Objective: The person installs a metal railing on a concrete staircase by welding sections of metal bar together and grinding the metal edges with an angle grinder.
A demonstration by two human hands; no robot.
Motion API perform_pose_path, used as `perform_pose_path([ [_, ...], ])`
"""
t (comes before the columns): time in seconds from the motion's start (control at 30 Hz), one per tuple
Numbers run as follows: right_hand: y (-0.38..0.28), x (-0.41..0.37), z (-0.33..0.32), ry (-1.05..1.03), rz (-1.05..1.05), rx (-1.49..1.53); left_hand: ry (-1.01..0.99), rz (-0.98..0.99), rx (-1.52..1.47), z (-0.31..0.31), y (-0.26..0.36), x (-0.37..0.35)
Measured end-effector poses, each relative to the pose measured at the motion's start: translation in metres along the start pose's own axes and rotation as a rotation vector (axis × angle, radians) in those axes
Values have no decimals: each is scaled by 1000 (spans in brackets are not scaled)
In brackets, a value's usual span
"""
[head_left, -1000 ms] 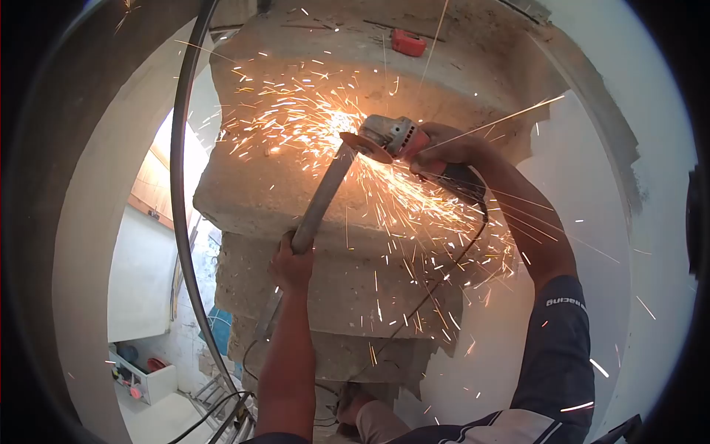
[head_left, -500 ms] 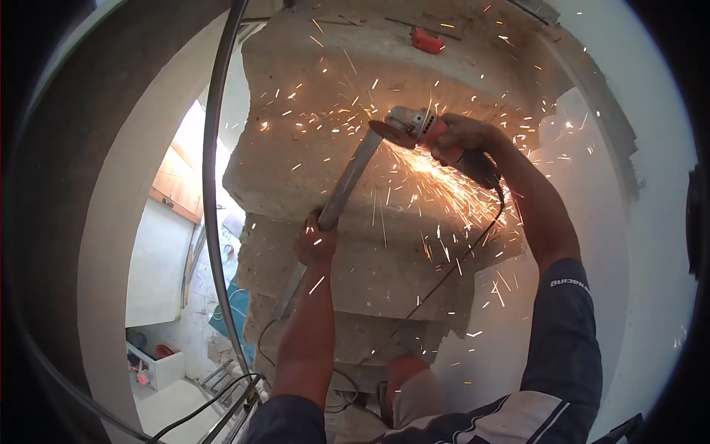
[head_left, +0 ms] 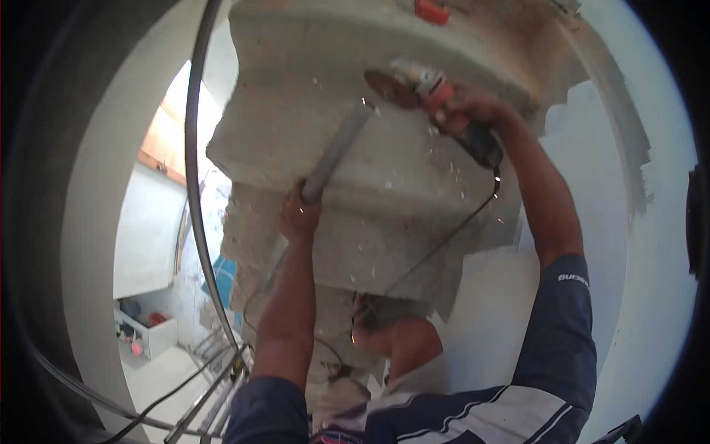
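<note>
My left hand (head_left: pixel 301 214) is wrapped round a grey metal tube (head_left: pixel 342 148), which slants up and to the right over the concrete steps. In my right hand (head_left: pixel 470 107) is a red and black angle grinder (head_left: pixel 479 144), gripped by its body. The grinder's cutting disc (head_left: pixel 390 89) is just above and to the right of the tube's upper end, with a small gap between them. A few stray sparks hang in the air. Below my left hand the tube's lower part is blurred and partly hidden by my forearm.
Concrete steps (head_left: pixel 355 237) fill the middle, with a red object (head_left: pixel 431 11) on an upper one. The grinder's black cord (head_left: pixel 444 248) runs down across them. A curved metal rail (head_left: pixel 194 148) passes on the left. Below it are metal bars (head_left: pixel 218 351) and a white box (head_left: pixel 159 340).
The disc has come away from the tube's end, and the thick spray of sparks has died down to a few. The view has shifted, and my leg shows more at the bottom.
</note>
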State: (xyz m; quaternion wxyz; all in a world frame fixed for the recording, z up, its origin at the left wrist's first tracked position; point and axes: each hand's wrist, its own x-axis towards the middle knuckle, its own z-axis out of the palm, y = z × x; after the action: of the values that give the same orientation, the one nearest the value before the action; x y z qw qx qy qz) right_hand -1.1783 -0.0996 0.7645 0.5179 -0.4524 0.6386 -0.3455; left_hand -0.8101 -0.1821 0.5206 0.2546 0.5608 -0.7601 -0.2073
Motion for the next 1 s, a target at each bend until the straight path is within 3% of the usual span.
perform_pose_path([
  [0.53,-5,8,23,-48,5,-161,29,-72,-12,-11,15,0],
  [0.7,-11,10,31,-14,-16,-120,74,9,-60,0,2,0],
  [0.8,-23,6,38,98,-6,-274,70,-15,-42,-6,6,-2],
  [0.97,-24,11,29,144,139,-433,17,-1,-10,-9,5,-2],
  [1.0,-27,12,27,83,151,-321,21,-4,-8,-7,3,0],
])
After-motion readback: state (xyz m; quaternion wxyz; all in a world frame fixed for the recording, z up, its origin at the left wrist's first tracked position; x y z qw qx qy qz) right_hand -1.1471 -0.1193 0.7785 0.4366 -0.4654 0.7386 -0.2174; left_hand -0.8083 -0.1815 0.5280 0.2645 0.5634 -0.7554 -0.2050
